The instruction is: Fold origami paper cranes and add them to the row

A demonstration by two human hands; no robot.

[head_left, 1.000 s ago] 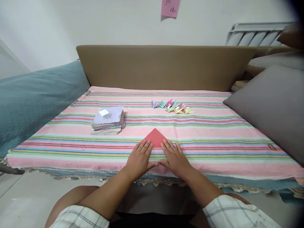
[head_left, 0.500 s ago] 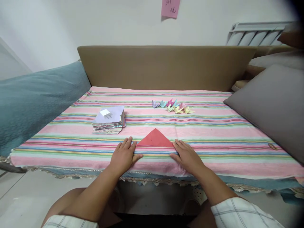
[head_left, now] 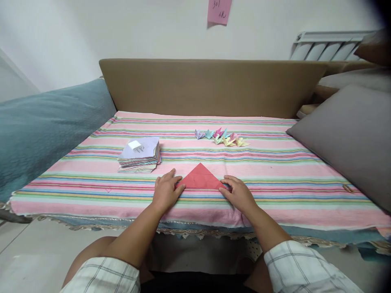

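Observation:
A sheet of red origami paper (head_left: 200, 177), folded into a triangle, lies on the striped cloth with its peak pointing away from me. At its left corner, my left hand (head_left: 167, 188) pinches the paper between thumb and forefinger, the other fingers stretched out beyond. My right hand (head_left: 238, 193) has thumb and forefinger closed on the right corner. Left of the triangle stands a stack of square coloured paper (head_left: 139, 154) with a small white block-like object (head_left: 135, 145) on top. Several folded paper cranes (head_left: 229, 140) sit in a cluster farther back.
The striped cloth (head_left: 265, 167) covers the seat, whose lace-trimmed front edge is close to my legs. A brown backrest (head_left: 210, 87) rises behind. A blue-green armrest (head_left: 55, 126) bounds the left, a grey cushion (head_left: 345, 130) the right. A small brownish item (head_left: 348, 188) lies near the cushion.
Both hands have gone from lying flat at the triangle's corners to pinching them with thumb and forefinger. The paper has stayed nearly in place.

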